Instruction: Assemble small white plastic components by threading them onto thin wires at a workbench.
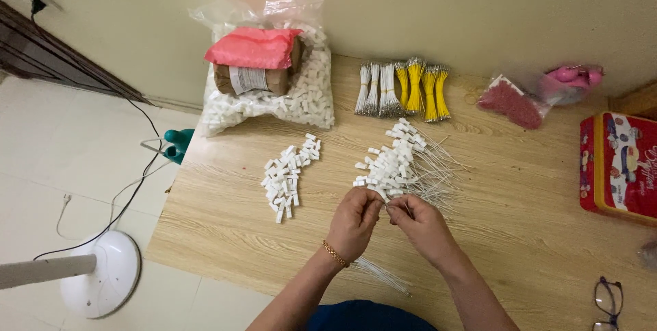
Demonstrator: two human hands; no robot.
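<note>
Forearms enter from the lower edge above a blue garment, the left wrist wearing a gold bracelet (335, 254). Left hand (354, 221) and right hand (422, 225) meet over the wooden table (226, 228), fingertips nearly touching. Left fingers are curled and pinched together on a small white piece; the piece itself is too small to identify with certainty. Right fingers are pinched on a thin wire end beside it.

Directly beyond the hands lies a pile of wired white connectors (397, 163), their thin leads fanned toward the right. Well to the left of it sits a separate heap of loose white connector housings (289, 175). A few bare wires (383, 276) lie under the left forearm near the table edge.

Along the far edge: a clear bag of white housings (301, 98) bearing a brown parcel and a pink pouch (252, 47); bundled white wires (376, 89); bundled yellow wires (423, 88); a bag of red parts (510, 104). A red box (619, 167) stands at right, eyeglasses (608, 301) at lower right. A white fan base (102, 273) stands on the floor.
</note>
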